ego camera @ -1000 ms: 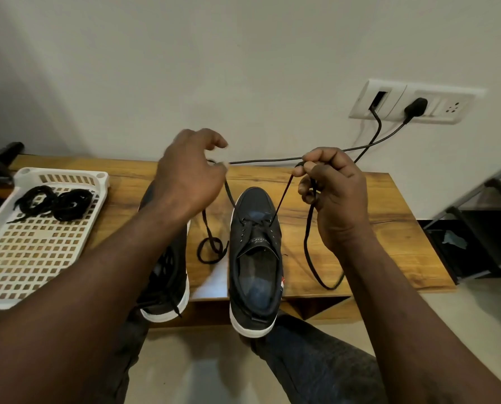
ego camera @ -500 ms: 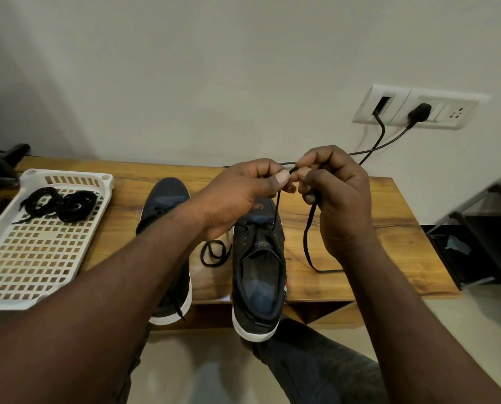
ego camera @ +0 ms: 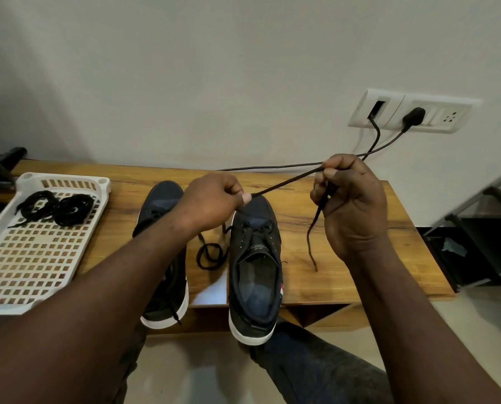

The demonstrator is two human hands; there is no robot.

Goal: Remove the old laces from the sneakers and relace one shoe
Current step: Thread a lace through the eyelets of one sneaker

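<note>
- Left hand (ego camera: 214,199) pinches the black lace (ego camera: 287,182) between thumb and fingers, above the toe of the right-side sneaker (ego camera: 255,258).
- Right hand (ego camera: 351,205) grips the same lace higher up, fingers curled round it. The tail dangles down to the wooden bench (ego camera: 345,287).
- The lace runs taut between our hands. Only the eyelets nearest the toe look threaded, and the other half lies in a loose loop (ego camera: 210,255) between the two sneakers.
- Old laces (ego camera: 54,204) sit bundled in the white slotted tray (ego camera: 65,177), so we judge removal done and relacing early.
- To do this step well, we slide the pinch out to the tip, keep the lace untwisted, then feed the next eyelet.
- Risk: both heels overhang the bench's front edge, the left-side sneaker (ego camera: 162,217) too. A tug toward us could tip a shoe off, so we pull up and away.
- Best room to swing is up and right of the shoe.
- The power cable (ego camera: 272,166) runs along the back to the wall socket (ego camera: 412,113), just behind the right hand. We keep the lace off it.
</note>
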